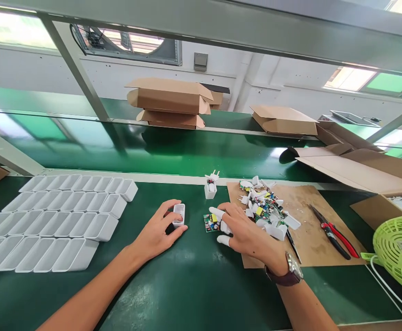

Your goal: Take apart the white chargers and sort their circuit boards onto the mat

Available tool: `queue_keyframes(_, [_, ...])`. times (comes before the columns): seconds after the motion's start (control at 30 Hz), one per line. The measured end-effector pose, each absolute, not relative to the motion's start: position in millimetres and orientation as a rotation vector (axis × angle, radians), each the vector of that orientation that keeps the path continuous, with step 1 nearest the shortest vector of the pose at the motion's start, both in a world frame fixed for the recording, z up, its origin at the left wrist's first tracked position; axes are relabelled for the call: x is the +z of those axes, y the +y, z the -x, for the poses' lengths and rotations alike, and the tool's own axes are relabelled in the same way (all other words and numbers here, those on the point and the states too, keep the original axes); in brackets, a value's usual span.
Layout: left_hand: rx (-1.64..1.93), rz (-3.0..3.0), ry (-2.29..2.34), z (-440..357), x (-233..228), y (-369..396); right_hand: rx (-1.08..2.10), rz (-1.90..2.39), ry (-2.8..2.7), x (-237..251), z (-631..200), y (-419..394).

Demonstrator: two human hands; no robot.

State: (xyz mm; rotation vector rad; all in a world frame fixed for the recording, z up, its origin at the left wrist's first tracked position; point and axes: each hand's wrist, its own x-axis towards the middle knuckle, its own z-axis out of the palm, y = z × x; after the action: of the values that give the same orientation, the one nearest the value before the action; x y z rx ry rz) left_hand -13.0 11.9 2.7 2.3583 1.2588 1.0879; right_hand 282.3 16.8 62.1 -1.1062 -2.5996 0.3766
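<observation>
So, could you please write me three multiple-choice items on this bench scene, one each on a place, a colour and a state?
1. Where do the pliers lie?
A. on the brown card sheet
B. in a tray
C. on a box

2. What colour is the fan?
A. red
B. light green
C. black

3. What is the left hand doing?
A. lying flat and bare
B. holding a small white casing
C. gripping the pliers

Key: 1 A, they rest on the card; 2 B, its grille is light green; 3 B, fingers close around the casing.
</observation>
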Motion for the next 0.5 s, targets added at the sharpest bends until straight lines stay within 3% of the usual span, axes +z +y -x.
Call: queue_keyframes(0.5, [1.059, -2.322, 1.184, 10, 1, 9, 0.459, 1.003, -2.383, 45, -261, 23])
